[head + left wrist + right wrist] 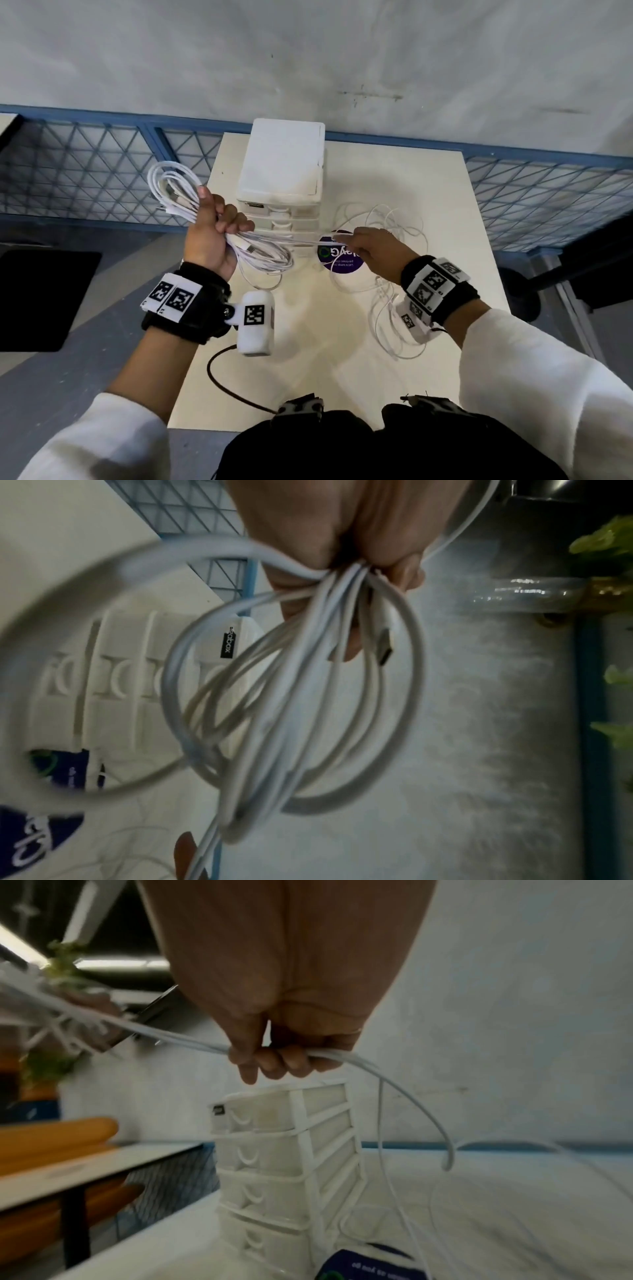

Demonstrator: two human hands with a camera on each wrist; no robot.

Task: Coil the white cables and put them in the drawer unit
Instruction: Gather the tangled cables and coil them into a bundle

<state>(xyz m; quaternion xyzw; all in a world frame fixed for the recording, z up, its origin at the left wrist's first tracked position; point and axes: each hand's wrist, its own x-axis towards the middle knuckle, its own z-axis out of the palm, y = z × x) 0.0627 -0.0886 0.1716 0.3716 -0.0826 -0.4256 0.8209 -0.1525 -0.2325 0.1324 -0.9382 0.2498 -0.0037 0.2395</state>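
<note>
My left hand grips a bundle of coiled white cable at its middle, held above the table's left edge; loops stick out above and below the fist. A taut strand runs from the bundle to my right hand, which pinches it in front of the white drawer unit. All drawers of the unit look closed. More loose white cables lie tangled on the table to the right of the unit.
The cream table stands against a blue mesh railing. A purple round sticker lies in front of the unit. A black cord trails from the white camera block on my left wrist.
</note>
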